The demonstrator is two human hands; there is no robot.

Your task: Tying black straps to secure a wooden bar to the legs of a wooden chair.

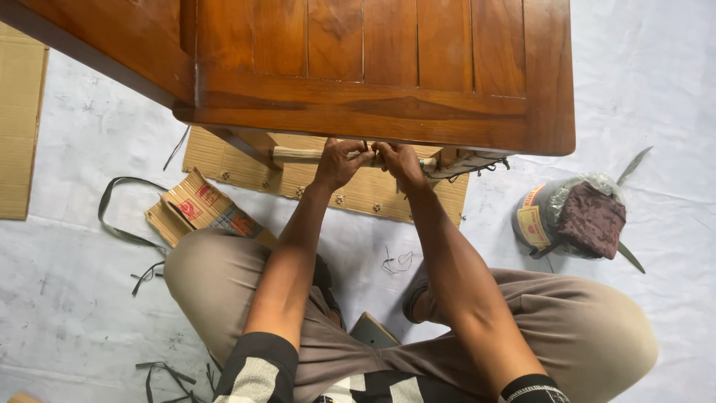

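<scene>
A brown wooden table (373, 82) fills the top of the view, seen from above. Under its near edge runs a pale wooden bar (298, 154). My left hand (339, 160) grips this bar from the near side. My right hand (399, 163) is closed right beside it, pinching a thin dark strip at the bar. To the right, the bar is wrapped in woven dark strips (466, 162). Both forearms reach forward from my crossed legs.
A flat cardboard sheet (358, 190) lies under the bar. A small printed carton (198, 209) sits at the left, near loose dark strips (119, 224). A round tin with a dark cloth (574, 216) stands at the right. White sheeting (641, 75) covers the floor.
</scene>
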